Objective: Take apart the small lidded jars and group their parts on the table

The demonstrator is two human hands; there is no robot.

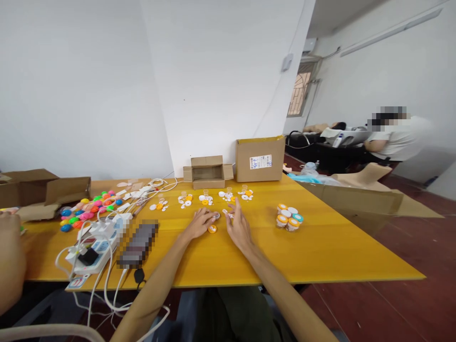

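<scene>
My left hand (201,223) rests low over the table, its fingers closed about a small clear round container (216,215). Just below that container lies an orange ring-shaped lid (212,229) with something pale in its middle. White pieces with red spots (228,214) show at the thumb and fingers of my right hand (238,227), which seem to pinch them; its index finger points up and away. Beyond both hands is a row of small piles, each with white discs, an orange ring, spotted bits and a clear cup, such as this pile (205,198).
Right of my hands stands a cluster of lidded containers (289,217). To the left lie a phone (138,243), a power strip (101,244) with cables and colourful toys (87,209). Cardboard boxes (260,159) stand behind. Another person's arm (10,261) shows at far left; a person (399,135) sits at right.
</scene>
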